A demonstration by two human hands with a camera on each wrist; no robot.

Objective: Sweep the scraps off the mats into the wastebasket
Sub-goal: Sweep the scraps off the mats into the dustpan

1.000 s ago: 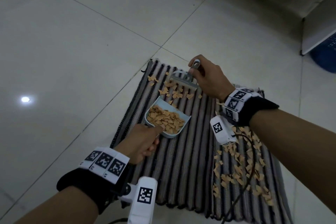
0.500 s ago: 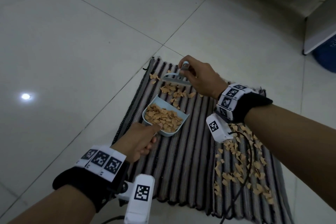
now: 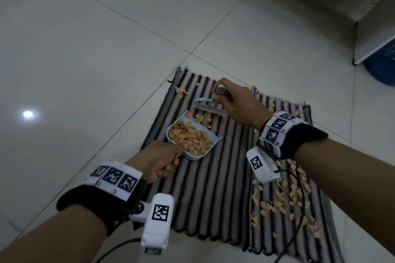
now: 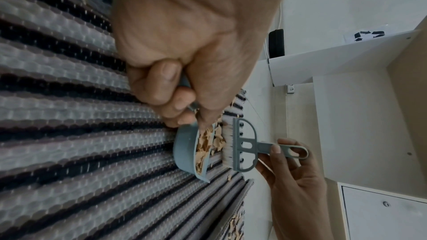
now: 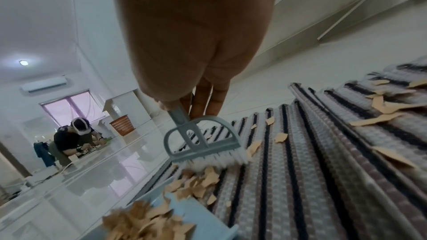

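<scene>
Now, brush: since a second ago I have drawn the small brush [image 3: 210, 107] nearer the pan mouth; my right hand [image 3: 239, 106] pinches its handle, bristles down on the mat.
Loose pile: the scraps [image 3: 201, 118] that lay spread ahead of the brush are bunched tight between bristles and pan lip, some already over the edge.
Pan: my left hand [image 3: 159, 161] is wrapped round the handle of the blue dustpan [image 3: 210, 137], which has hardly shifted; its lip lies on the left mat [image 3: 213, 194] and it is heaped with scraps.
Meaning: I judge this stroke nearly finished; one short pull should clear this patch.
Left over: a few scraps [image 3: 181, 90] sit at the far corner beyond the brush, and a long scatter [image 3: 284, 196] covers the right mat [image 3: 320, 226], untouched.
Wastebasket: the right wrist view shows an orange basket [image 5: 122, 125] well away across the floor; I take it as the target, so nothing is dumped yet.
Risk: the pan is full, so carrying it level matters.
</scene>
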